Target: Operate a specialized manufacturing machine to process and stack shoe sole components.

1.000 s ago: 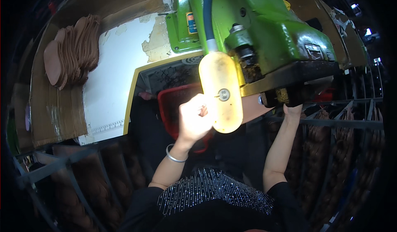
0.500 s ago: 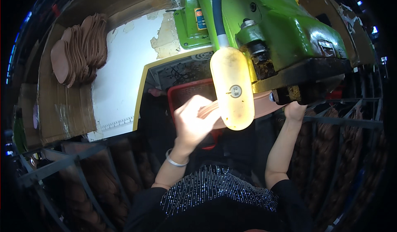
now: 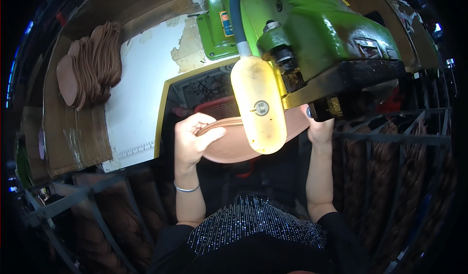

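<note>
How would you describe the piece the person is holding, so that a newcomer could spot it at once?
Find the big green machine and the yellowish bottle hanging before it. Just behind the bottle's lower end, the left hand grips a flat, rounded brown leather piece. Unlike the stacked brown pieces at far left, it is single and held.

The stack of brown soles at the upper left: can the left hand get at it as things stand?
Probably not at once. The left hand is shut on a brown sole at the green machine. The stack lies apart across the white tabletop, with nothing between.
</note>
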Action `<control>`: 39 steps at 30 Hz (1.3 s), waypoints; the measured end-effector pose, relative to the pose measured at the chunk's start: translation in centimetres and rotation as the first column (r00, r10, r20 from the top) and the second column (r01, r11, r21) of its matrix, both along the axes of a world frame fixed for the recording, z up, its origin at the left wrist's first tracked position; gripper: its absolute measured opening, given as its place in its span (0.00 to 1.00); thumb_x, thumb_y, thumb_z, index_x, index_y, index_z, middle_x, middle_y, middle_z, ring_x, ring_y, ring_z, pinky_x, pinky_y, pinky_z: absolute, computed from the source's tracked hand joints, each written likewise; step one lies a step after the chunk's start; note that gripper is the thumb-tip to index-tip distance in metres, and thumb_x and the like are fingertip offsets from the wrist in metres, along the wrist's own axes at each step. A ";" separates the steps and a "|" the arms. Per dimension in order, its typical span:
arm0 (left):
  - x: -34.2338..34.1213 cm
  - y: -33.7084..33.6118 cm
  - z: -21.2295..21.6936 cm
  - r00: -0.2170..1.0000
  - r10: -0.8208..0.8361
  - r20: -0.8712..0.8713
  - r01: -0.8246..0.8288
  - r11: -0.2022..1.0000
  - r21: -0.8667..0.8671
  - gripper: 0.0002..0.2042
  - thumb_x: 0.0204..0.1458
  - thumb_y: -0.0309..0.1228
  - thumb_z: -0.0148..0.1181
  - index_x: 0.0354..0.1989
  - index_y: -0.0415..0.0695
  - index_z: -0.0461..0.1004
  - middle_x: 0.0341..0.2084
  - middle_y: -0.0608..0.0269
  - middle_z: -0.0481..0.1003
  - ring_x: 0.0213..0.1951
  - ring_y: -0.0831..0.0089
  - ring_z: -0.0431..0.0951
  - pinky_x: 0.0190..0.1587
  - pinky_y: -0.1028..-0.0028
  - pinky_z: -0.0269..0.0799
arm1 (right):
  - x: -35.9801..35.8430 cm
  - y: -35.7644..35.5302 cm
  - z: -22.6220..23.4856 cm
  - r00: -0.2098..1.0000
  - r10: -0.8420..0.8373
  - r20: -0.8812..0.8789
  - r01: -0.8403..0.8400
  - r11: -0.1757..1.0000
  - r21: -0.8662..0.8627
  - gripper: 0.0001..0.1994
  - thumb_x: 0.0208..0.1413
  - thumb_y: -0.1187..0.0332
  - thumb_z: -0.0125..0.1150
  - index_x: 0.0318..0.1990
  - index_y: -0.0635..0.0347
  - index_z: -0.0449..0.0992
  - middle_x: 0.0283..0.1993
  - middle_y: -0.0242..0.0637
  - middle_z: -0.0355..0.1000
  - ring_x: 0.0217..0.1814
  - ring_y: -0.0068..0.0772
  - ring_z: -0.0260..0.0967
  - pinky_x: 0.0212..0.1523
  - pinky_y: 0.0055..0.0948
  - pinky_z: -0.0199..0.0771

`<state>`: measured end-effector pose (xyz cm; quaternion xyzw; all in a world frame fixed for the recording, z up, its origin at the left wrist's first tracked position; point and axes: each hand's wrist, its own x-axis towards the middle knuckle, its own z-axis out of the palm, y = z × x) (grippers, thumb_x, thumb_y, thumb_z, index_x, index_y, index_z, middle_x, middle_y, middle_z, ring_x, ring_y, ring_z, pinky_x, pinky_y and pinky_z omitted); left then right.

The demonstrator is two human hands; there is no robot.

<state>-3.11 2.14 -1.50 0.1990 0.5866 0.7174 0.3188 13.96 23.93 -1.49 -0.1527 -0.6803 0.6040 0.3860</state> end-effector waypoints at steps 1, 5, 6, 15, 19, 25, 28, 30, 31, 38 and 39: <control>-0.6 -0.7 -0.3 1.000 -0.014 -0.025 0.014 1.000 -0.001 0.07 0.38 0.16 0.65 0.27 0.34 0.73 0.21 0.63 0.76 0.24 0.82 0.73 0.30 0.84 0.68 | 0.1 -0.9 -0.2 0.998 -0.018 0.055 0.025 0.989 -0.143 0.19 0.47 0.78 0.62 0.48 0.65 0.68 0.44 0.31 0.69 0.44 0.25 0.66 0.48 0.25 0.65; -2.4 -3.8 -1.8 0.997 -0.047 -0.054 0.046 0.998 -0.030 0.07 0.40 0.16 0.63 0.27 0.35 0.72 0.22 0.62 0.75 0.24 0.83 0.72 0.29 0.84 0.67 | -1.4 -3.8 -0.1 1.000 -0.002 0.015 0.004 0.990 -0.142 0.19 0.47 0.76 0.63 0.48 0.69 0.67 0.45 0.38 0.69 0.48 0.29 0.67 0.50 0.28 0.66; -2.6 -4.6 -2.0 0.997 -0.058 -0.058 0.054 0.997 -0.059 0.07 0.41 0.17 0.64 0.27 0.35 0.72 0.22 0.62 0.75 0.24 0.83 0.72 0.29 0.84 0.66 | -1.6 -4.2 -0.4 1.000 0.024 -0.005 -0.025 0.992 -0.122 0.19 0.46 0.76 0.63 0.47 0.69 0.67 0.45 0.39 0.69 0.47 0.30 0.68 0.49 0.28 0.67; 4.2 -6.7 -4.2 0.881 -0.414 -0.228 0.325 0.881 -0.343 0.13 0.39 0.26 0.70 0.19 0.40 0.68 0.15 0.71 0.67 0.18 0.87 0.65 0.20 0.83 0.58 | -3.3 -5.4 -0.1 0.997 0.058 -0.045 -0.068 0.962 -0.265 0.30 0.37 0.81 0.71 0.50 0.69 0.62 0.42 0.39 0.70 0.42 0.25 0.70 0.45 0.26 0.74; 7.5 -4.1 -5.4 0.778 -0.441 -0.447 0.196 0.847 -0.494 0.13 0.40 0.29 0.70 0.31 0.37 0.75 0.16 0.66 0.71 0.17 0.82 0.66 0.21 0.79 0.64 | -3.2 -6.2 -0.8 0.996 -0.005 -0.092 -0.013 0.981 -0.195 0.27 0.35 0.78 0.74 0.43 0.67 0.63 0.37 0.36 0.70 0.38 0.20 0.70 0.38 0.21 0.74; 7.6 0.8 -3.3 0.773 -0.251 -0.583 0.115 0.959 -0.260 0.15 0.40 0.28 0.70 0.35 0.37 0.72 0.16 0.65 0.72 0.16 0.83 0.67 0.19 0.82 0.63 | -1.4 -4.3 -2.8 0.992 -0.114 -0.057 0.116 0.993 0.018 0.23 0.36 0.75 0.74 0.33 0.58 0.60 0.26 0.26 0.64 0.25 0.08 0.58 0.26 0.10 0.62; 8.0 2.7 -3.5 0.679 -0.217 -0.701 0.084 0.972 -0.219 0.14 0.40 0.28 0.70 0.28 0.38 0.69 0.11 0.69 0.66 0.13 0.84 0.63 0.17 0.83 0.59 | -1.4 -3.3 -2.8 0.973 -0.210 0.091 0.209 0.978 0.022 0.22 0.36 0.72 0.75 0.34 0.59 0.64 0.29 0.29 0.66 0.27 0.13 0.60 0.27 0.14 0.64; 8.4 1.7 -4.8 0.740 -0.169 -0.651 0.044 0.978 -0.204 0.15 0.39 0.29 0.71 0.28 0.38 0.69 0.11 0.69 0.65 0.14 0.83 0.63 0.18 0.82 0.60 | -1.9 -4.1 -0.2 0.969 -0.063 0.240 0.050 0.997 0.059 0.21 0.38 0.67 0.75 0.35 0.60 0.67 0.32 0.32 0.69 0.32 0.17 0.67 0.30 0.21 0.69; 8.0 1.1 -5.2 0.775 -0.216 -0.594 0.105 0.971 -0.216 0.15 0.42 0.33 0.70 0.31 0.37 0.71 0.17 0.67 0.70 0.16 0.81 0.68 0.21 0.83 0.65 | -1.2 -3.5 0.7 0.939 0.041 0.342 -0.048 0.999 0.014 0.20 0.38 0.67 0.74 0.35 0.60 0.67 0.34 0.34 0.70 0.32 0.17 0.68 0.31 0.21 0.70; -13.4 -5.5 -2.0 0.150 0.168 -0.974 -0.750 0.661 -0.001 0.18 0.52 0.28 0.57 0.49 0.33 0.67 0.47 0.50 0.70 0.48 0.55 0.71 0.53 0.63 0.64 | 8.3 7.5 5.4 0.471 -0.826 -0.308 0.882 0.442 0.163 0.14 0.52 0.72 0.60 0.46 0.65 0.69 0.34 0.36 0.72 0.27 0.21 0.69 0.25 0.19 0.69; -17.6 -7.0 -0.8 -0.058 0.078 -0.995 -0.814 0.573 0.092 0.20 0.52 0.35 0.57 0.51 0.38 0.67 0.52 0.51 0.66 0.52 0.54 0.67 0.55 0.59 0.61 | 8.6 8.9 5.8 0.442 -0.846 -0.299 0.894 0.442 0.071 0.15 0.53 0.72 0.58 0.48 0.64 0.67 0.34 0.36 0.72 0.25 0.19 0.67 0.22 0.17 0.68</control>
